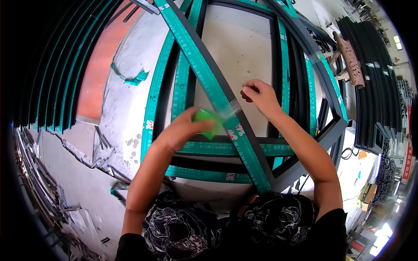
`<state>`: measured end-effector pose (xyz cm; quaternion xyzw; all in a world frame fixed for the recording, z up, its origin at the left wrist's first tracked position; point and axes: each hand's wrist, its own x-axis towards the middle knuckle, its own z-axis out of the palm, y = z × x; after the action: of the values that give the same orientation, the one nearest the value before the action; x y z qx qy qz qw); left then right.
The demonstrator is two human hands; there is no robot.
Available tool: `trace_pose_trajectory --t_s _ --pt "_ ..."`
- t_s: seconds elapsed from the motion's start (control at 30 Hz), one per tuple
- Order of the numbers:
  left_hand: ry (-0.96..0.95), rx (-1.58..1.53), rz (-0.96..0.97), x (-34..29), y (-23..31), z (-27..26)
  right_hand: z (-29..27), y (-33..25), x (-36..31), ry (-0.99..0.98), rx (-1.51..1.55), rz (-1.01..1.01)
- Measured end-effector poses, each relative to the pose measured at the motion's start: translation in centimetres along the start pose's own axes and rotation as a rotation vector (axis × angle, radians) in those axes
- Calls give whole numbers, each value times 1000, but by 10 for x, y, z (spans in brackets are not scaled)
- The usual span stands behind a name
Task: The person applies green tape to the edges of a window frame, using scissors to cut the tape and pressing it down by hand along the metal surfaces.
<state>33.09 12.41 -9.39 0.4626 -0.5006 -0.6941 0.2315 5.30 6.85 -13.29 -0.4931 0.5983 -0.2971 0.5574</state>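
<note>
My left hand (177, 131) is closed around a bright green tape dispenser (210, 123), smeared by motion. A strip of clear tape (231, 108) lies across a dark frame bar (208, 83) beside it, and seems to run to the dispenser. That bar is faced with green printed film and slants over other frames. Just right of the bar, my right hand (260, 96) hangs above the opening of a frame, its fingers curled in with nothing visible between them.
Beneath the slanted bar lie several stacked dark frames (273, 147) with green film. Long dark profiles stand at the left (56, 65) and right (370, 82). A scrap of green film (136, 78) lies on the pale floor (126, 104), and metal offcuts (102, 141) lie near the left.
</note>
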Motion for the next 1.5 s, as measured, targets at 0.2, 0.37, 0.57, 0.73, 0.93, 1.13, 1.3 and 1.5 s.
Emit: trace_pose_trajectory --t_s 0.2,0.37,0.57,0.73,0.93,1.13,1.3,1.5 --pt "-27 -136 76 34 7 18 35 -60 -64 -258 -50 -185" --pt "105 -353 281 38 -19 -1 13 -46 -41 -65 -149 -287" --pt "128 -588 54 52 -102 -7 -11 57 -5 313 -371 -237" --pt "164 -678 -243 96 -114 33 25 74 7 203 -305 -21" --pt "-29 -910 -214 138 -142 35 27 84 15 -149 -139 464" --pt "153 -923 -206 132 -144 29 34 69 18 -154 -198 397" --pt "224 268 301 73 -135 20 34 53 18 -21 -155 347" --pt "302 67 75 6 -65 33 19 14 -5 209 -217 -155"
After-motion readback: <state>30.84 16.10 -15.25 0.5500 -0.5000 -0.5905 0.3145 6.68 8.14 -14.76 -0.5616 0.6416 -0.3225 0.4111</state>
